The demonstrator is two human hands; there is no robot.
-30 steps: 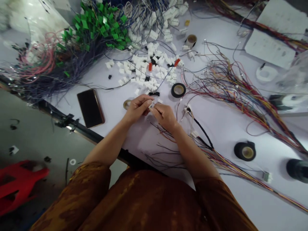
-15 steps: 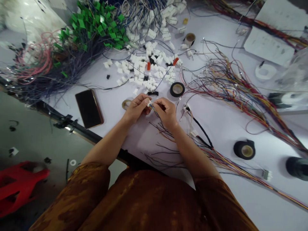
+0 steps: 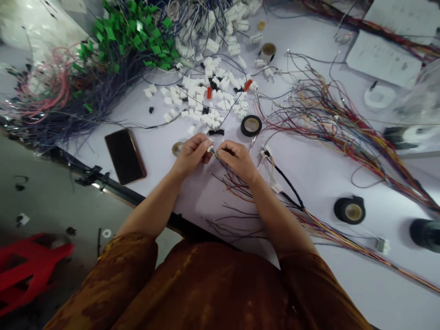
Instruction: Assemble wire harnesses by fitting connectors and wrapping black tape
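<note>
Left hand (image 3: 191,154) closed, fingertips pinching white plastic connector (image 3: 210,149). Right hand (image 3: 237,160) closed on thin coloured wires (image 3: 233,176), just beside it. Connector lies between both hands, nearer the left; wires' long axis runs from it down-right, fanning loosely over the tabletop (image 3: 343,288).

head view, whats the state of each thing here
left hand, fingers pinching a white connector
right hand, closed on thin wires that run to the connector
black tape roll, lying flat
phone, lying flat, dark face up
loose connectors, scattered in a heap
</note>
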